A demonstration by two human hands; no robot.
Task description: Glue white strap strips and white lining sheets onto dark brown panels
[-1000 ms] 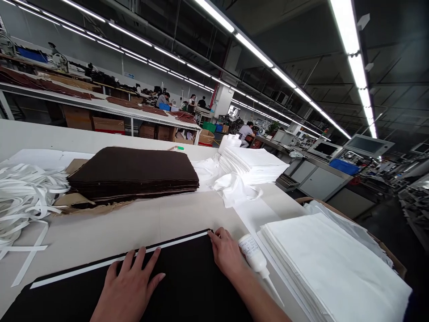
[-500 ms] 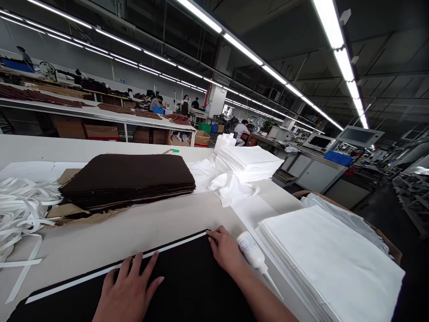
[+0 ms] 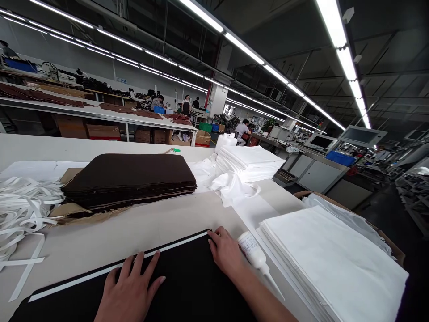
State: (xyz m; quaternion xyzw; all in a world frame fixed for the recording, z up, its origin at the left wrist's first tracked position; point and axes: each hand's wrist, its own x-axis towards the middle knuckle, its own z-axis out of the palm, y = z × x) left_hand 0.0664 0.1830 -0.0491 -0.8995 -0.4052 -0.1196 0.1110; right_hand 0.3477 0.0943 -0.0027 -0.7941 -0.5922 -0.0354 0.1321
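Left hand shifted slightly rightward since the earlier frame; laid open, fingers spread, on black fabric panel, nothing held. Right hand pressed at panel's far corner, fingers narrower, nothing held. White strip fixed along panel edge; squeeze bottle placed just beside; white sheet stack further right.

We're on a big sewing factory floor, with long white worktables, a black fabric panel, stacked dark brown fabric pieces and white industrial sewing machines.
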